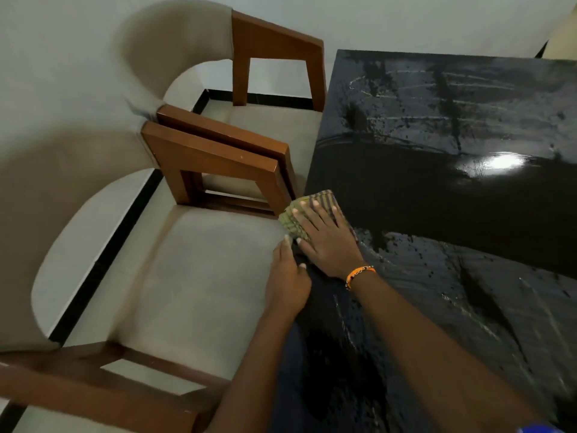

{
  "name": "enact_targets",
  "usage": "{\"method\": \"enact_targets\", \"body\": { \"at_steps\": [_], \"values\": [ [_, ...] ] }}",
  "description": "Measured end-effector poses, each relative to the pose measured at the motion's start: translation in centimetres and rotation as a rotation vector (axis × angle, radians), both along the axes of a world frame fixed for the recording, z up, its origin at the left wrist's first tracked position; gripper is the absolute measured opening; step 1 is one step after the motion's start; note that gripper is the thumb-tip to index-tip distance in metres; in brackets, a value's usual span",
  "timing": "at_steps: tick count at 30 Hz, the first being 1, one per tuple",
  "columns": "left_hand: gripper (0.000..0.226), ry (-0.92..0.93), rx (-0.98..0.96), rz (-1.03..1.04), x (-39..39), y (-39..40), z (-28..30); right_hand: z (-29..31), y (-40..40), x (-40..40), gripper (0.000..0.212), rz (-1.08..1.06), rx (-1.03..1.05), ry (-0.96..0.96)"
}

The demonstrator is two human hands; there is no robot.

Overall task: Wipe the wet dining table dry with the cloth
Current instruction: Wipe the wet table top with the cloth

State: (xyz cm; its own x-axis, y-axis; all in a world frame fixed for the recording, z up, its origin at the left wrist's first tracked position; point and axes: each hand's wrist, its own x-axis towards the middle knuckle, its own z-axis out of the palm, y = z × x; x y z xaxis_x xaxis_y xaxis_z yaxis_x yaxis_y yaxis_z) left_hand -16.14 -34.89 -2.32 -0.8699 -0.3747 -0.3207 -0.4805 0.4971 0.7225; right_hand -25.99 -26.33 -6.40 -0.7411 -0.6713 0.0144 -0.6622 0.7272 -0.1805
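The black dining table point(452, 198) filled the frame from one to five o'clock, streaked with water. Two cushioned chairs point(199, 276) stood at nine o'clock. The right hand point(324, 239), fingers spread flat, pressed the folded striped cloth point(292, 218) onto the table's left edge near centre. The left hand point(288, 282), fingers loosely curled and holding nothing, rested at that edge just below.

The worktop point(437, 195) is black and glossy, mirroring a bright light at far right, with beaded droplets and dull smeared streaks. The cloth point(293, 220) on its left edge is woven, olive with dark stripes. Two chairs point(218, 157) at left have smooth brown wood arms and matt beige fabric.
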Motion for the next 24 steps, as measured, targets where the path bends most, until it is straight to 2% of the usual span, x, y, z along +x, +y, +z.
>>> {"method": "enact_targets", "body": {
  "at_steps": [3,7,11,14,17,19,24],
  "values": [
    [0.065,-0.04,0.048,0.017,0.1,1.1,0.3,-0.1,4.1,0.3,0.06,-0.08,0.034,0.01],
    [0.065,-0.046,0.023,0.002,1.1,2.0,0.6,-0.1,11.3,0.2,0.064,-0.297,0.057,-0.003],
    [0.065,-0.053,0.021,-0.013,2.0,1.9,0.4,0.0,17.9,0.4,0.072,-0.543,-0.006,0.001],
    [0.059,-0.027,0.037,0.008,2.5,1.1,0.0,-0.3,18.9,1.0,0.068,-0.755,-0.045,-0.002],
    [0.052,-0.037,0.124,0.089,2.8,-0.5,-0.3,-0.4,15.6,1.5,0.062,-0.904,-0.081,-0.043],
    [0.049,-0.042,0.207,0.122,3.0,-1.4,-0.4,-0.4,11.4,2.1,0.064,-0.808,-0.052,-0.062],
    [0.044,-0.056,0.335,0.217,3.5,-1.9,-0.4,-0.1,-0.1,4.5,0.064,-0.372,-0.006,-0.063]
  ]
}}
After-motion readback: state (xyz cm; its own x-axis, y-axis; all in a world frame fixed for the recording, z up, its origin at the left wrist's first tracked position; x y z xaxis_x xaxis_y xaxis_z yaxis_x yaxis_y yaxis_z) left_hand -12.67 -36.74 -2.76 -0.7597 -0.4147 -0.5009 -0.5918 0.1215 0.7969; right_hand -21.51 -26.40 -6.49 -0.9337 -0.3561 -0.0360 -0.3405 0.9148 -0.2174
